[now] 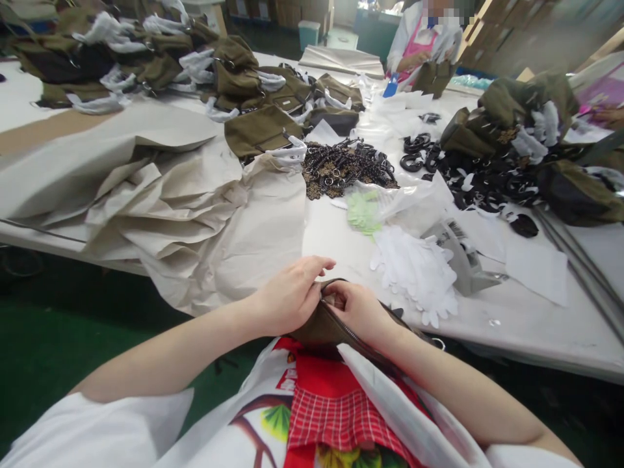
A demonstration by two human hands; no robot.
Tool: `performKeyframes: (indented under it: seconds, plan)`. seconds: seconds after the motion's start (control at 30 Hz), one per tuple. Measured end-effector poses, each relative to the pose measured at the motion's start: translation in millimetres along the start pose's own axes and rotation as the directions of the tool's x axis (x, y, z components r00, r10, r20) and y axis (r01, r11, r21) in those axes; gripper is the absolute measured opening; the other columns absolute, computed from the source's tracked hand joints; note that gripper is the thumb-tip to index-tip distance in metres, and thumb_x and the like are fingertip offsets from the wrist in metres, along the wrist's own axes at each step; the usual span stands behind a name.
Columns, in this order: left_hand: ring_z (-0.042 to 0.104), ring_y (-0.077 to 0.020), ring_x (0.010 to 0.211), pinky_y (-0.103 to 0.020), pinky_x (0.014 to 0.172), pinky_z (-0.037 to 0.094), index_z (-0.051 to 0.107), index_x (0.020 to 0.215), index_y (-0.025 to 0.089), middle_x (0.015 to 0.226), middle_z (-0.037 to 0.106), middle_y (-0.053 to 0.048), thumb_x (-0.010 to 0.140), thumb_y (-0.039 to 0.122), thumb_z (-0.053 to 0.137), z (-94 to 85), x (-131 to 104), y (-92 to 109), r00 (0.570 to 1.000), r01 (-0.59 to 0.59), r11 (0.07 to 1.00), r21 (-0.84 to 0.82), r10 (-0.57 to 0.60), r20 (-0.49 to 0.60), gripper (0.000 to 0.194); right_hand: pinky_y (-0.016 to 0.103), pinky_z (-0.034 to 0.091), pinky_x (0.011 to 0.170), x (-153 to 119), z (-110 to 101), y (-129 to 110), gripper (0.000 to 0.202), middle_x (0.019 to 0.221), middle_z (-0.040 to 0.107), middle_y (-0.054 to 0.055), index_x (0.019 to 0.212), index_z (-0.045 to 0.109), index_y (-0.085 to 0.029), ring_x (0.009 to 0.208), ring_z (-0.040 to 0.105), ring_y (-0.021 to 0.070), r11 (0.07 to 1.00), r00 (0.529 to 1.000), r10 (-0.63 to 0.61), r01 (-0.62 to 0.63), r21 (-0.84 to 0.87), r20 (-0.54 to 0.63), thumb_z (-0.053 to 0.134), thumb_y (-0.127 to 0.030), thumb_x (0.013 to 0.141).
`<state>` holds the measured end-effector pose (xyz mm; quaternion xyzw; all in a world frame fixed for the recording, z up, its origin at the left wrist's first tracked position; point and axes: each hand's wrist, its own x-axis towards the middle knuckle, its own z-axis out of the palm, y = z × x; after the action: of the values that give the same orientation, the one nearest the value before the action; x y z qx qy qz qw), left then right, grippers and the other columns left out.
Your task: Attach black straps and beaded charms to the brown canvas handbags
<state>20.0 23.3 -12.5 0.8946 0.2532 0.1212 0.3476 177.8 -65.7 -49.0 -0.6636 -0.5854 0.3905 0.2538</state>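
An olive-brown zippered bag (316,328) rests against my body at the table's front edge, its zip partly open. My left hand (292,296) grips the bag's rim at the end of the zip, thumb pressed down and index finger stretched out above it. Into the opening reaches my right hand (363,315), its fingers curled together; their tips and whatever they pinch are hidden inside. A metal ring (439,343) shows at the bag's right end, beyond my right wrist.
White cut-out tags (414,270) and a green bundle (363,211) lie ahead on the table. Beaded chains (346,166) are heaped behind. Crumpled paper (185,201) covers the left. Olive bags (507,110) and black straps (487,182) pile up right; a co-worker (419,49) stands across.
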Motion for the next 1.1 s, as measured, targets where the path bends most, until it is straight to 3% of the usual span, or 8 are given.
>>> performKeyframes:
  seconds: [0.2,0.33,0.47,0.67,0.83,1.1]
  plan:
    - [0.059,-0.0178,0.113,-0.035,0.102,0.046,0.048,0.126,0.013,0.12,0.064,-0.011,0.082,0.004,0.036,10.5,-7.3,2.3,0.994,-0.097,0.989,-0.116,0.09,-0.061,0.047,0.023,0.029,0.05,7.3,10.2,-2.0,0.017,0.049,0.047,-0.005,0.071,0.066,-0.016,0.046,0.042,0.0092,1.0,1.0,0.015,-0.016,-0.018,-0.024,0.058,-0.027,0.082]
    - [0.063,-0.0198,0.107,-0.042,0.109,0.038,0.051,0.124,0.01,0.111,0.069,-0.011,0.084,0.007,0.038,11.9,1.3,2.7,0.995,-0.092,0.993,0.079,0.09,0.037,0.042,0.023,0.028,0.05,4.3,13.8,-0.8,0.016,0.052,0.049,-0.004,0.067,0.056,-0.017,0.048,0.042,0.0093,0.999,0.999,-0.032,0.031,-0.037,-0.016,0.056,-0.02,0.082]
    - [0.068,-0.0202,0.093,-0.046,0.109,0.035,0.062,0.104,0.014,0.096,0.073,-0.009,0.09,0.015,0.04,13.4,9.9,0.5,0.995,-0.023,0.967,0.253,-0.003,0.103,0.026,0.024,0.028,0.053,-2.5,12.1,-2.2,0.012,0.06,0.054,-0.002,0.074,0.054,-0.016,0.054,0.045,0.0112,0.986,0.998,-0.056,0.06,-0.153,0.029,0.053,-0.017,0.086]
    - [0.065,-0.0194,0.093,-0.04,0.102,0.04,0.065,0.098,0.019,0.095,0.073,-0.003,0.081,0.012,0.053,3.1,10.3,-0.1,0.979,-0.076,0.976,0.205,0.034,0.202,0.022,0.024,0.031,0.055,-6.9,5.2,-5.7,0.007,0.068,0.06,0.001,0.081,0.056,-0.016,0.058,0.051,0.0128,0.974,0.985,-0.086,0.114,-0.196,0.148,0.053,-0.018,0.087]
    - [0.062,-0.0187,0.1,-0.042,0.109,0.032,0.062,0.107,0.019,0.103,0.07,-0.003,0.082,0.011,0.052,1.3,3.3,1.9,0.982,-0.104,0.98,0.168,0.074,0.175,0.029,0.027,0.037,0.061,-11.0,5.8,-2.2,0.006,0.075,0.064,0.004,0.083,0.055,-0.017,0.067,0.057,0.0166,0.982,0.996,-0.055,0.068,-0.174,0.077,0.052,-0.017,0.088]
    - [0.061,-0.0195,0.1,-0.04,0.103,0.036,0.073,0.089,0.025,0.104,0.067,-0.002,0.083,0.018,0.056,-6.1,-2.2,-0.2,0.944,-0.146,0.964,0.221,0.069,0.323,0.02,0.029,0.043,0.071,-26.9,11.3,7.7,0.007,0.085,0.067,0.002,0.091,0.055,-0.02,0.077,0.062,0.0173,0.992,0.995,-0.095,0.093,-0.08,-0.023,0.049,-0.021,0.092]
